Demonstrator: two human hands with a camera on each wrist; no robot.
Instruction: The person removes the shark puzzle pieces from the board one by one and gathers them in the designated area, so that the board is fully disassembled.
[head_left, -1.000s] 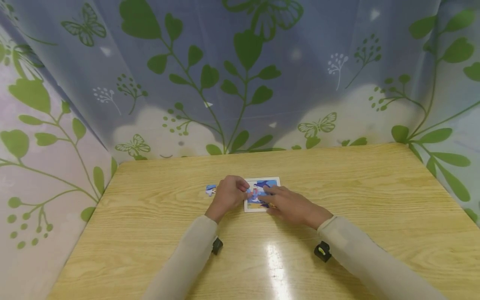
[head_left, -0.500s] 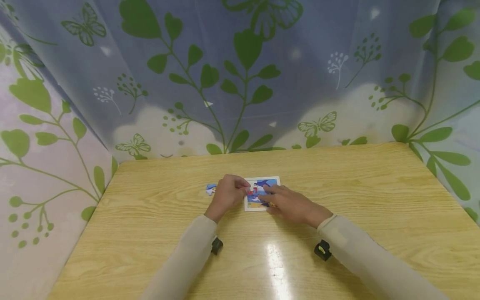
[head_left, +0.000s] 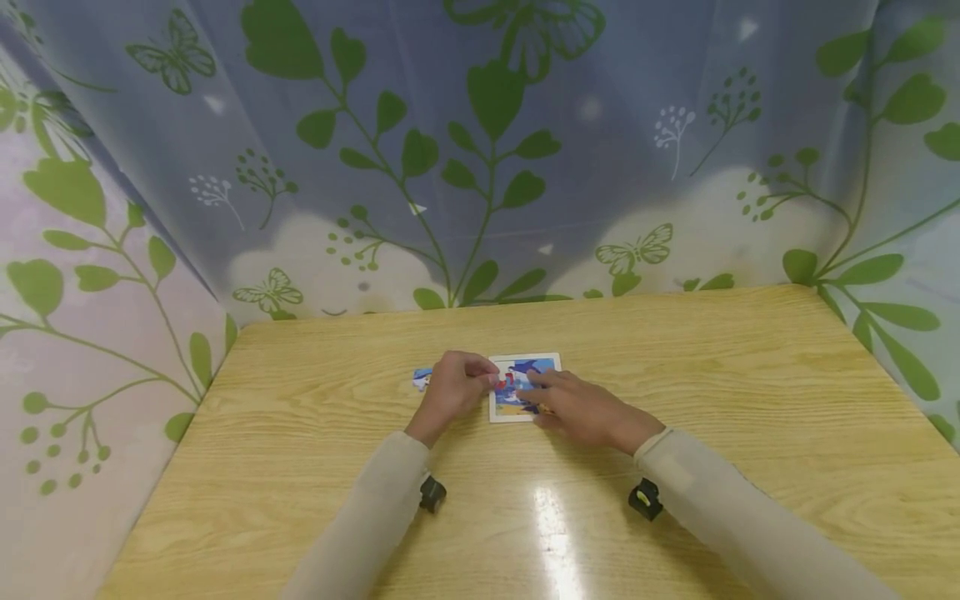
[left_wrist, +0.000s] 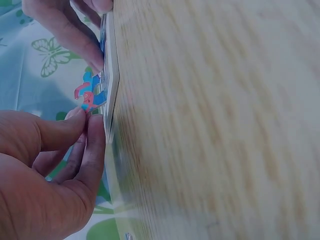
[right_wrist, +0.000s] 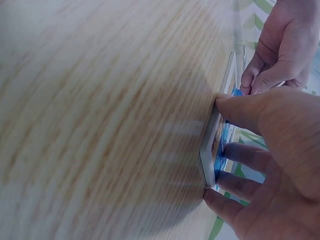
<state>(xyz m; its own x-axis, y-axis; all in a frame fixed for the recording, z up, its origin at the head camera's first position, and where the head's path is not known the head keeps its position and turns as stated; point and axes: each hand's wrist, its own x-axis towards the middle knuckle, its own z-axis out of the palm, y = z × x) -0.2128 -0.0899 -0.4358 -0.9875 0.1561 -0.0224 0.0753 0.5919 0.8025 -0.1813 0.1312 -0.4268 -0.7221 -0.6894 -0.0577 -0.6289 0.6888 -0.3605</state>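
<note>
A small square jigsaw puzzle [head_left: 513, 419] in a white frame lies on the table, showing a blue sea scene. My left hand [head_left: 452, 393] is at its left side, pinching a puzzle piece [left_wrist: 88, 98] with a red and blue figure between thumb and fingertips. In the left wrist view, the piece stands tilted over the frame's edge. My right hand [head_left: 581, 408] rests on the puzzle's right part with fingers spread and extended; in the right wrist view its thumb lies at the front edge of the frame. The fingers hide part of the picture.
Loose puzzle material [head_left: 421, 379] with a blue and white print lies left of the frame, partly behind my left hand. The wood-grain table [head_left: 300, 467] ends at a curtain [head_left: 375, 208] with leaves and butterflies. Dark devices are strapped at both wrists.
The piece in my left hand has tilted and shifted slightly above the puzzle, its red part showing more clearly. My right hand has stayed in place.
</note>
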